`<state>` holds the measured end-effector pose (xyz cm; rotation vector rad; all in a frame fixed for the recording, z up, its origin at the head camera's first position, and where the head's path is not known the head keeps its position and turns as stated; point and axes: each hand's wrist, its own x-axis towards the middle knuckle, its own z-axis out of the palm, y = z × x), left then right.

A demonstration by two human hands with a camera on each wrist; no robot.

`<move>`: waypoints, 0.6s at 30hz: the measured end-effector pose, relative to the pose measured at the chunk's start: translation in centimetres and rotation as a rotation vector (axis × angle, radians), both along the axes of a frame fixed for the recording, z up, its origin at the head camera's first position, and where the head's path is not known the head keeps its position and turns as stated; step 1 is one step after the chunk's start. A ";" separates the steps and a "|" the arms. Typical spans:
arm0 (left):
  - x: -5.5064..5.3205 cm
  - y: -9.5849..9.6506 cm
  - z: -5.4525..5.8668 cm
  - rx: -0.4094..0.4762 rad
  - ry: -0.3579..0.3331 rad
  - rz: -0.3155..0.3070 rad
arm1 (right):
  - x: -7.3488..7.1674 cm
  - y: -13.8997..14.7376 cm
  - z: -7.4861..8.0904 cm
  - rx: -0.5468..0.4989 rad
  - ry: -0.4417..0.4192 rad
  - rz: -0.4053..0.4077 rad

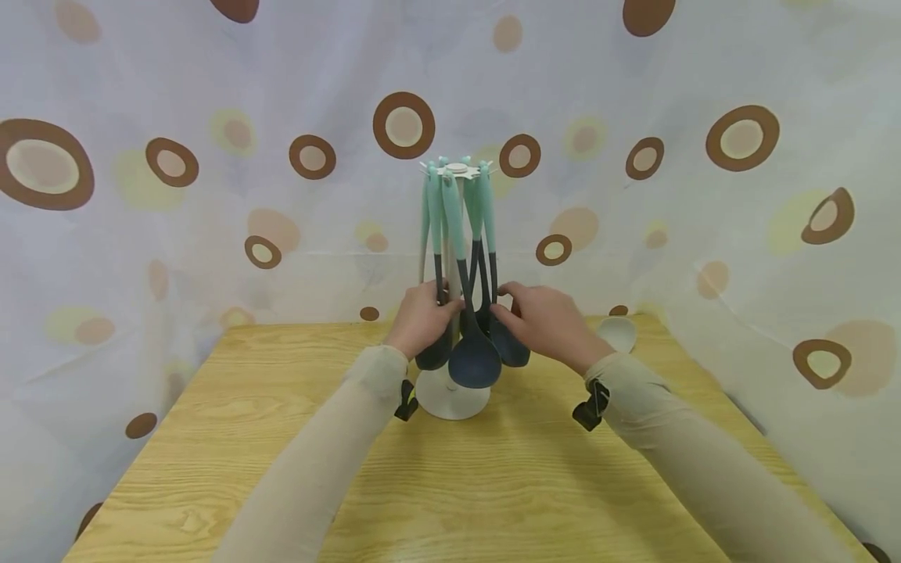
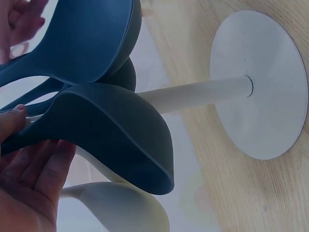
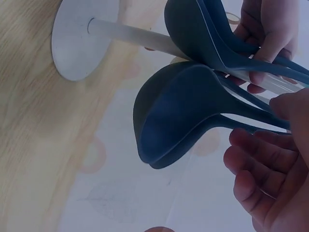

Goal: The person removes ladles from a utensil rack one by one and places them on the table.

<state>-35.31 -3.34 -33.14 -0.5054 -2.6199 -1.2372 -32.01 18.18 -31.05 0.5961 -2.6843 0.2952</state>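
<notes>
A white stand (image 1: 453, 400) with a round base and a star-shaped top carries several dark blue ladles and spoons with mint-green handles. My left hand (image 1: 424, 317) holds the dark neck of the left ladle (image 2: 108, 130), thumb on one side and fingers behind. On the opposite side, my right hand (image 1: 547, 322) has thumb and fingers around the neck of the right ladle (image 3: 178, 111); another dark utensil lies close behind it. Between the hands, the front ladle (image 1: 475, 361) hangs bowl down over the base. The stand's post is partly hidden behind the utensils.
A pale spoon-like utensil (image 1: 617, 333) is near the back right of the wooden table (image 1: 493, 493). A cream utensil (image 2: 120, 208) shows below the ladle in the left wrist view. Behind the table hangs a patterned white sheet (image 1: 338, 70).
</notes>
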 end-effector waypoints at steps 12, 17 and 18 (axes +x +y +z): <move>-0.1 0.1 0.0 -0.011 0.020 0.005 | -0.8 -1.4 -0.8 -0.125 0.061 0.015; 0.0 0.1 -0.1 -0.010 0.028 0.003 | -0.8 -1.7 -0.7 -0.188 0.061 0.032; 0.0 0.1 -0.1 -0.010 0.029 0.002 | -0.8 -1.8 -0.7 -0.197 0.057 0.034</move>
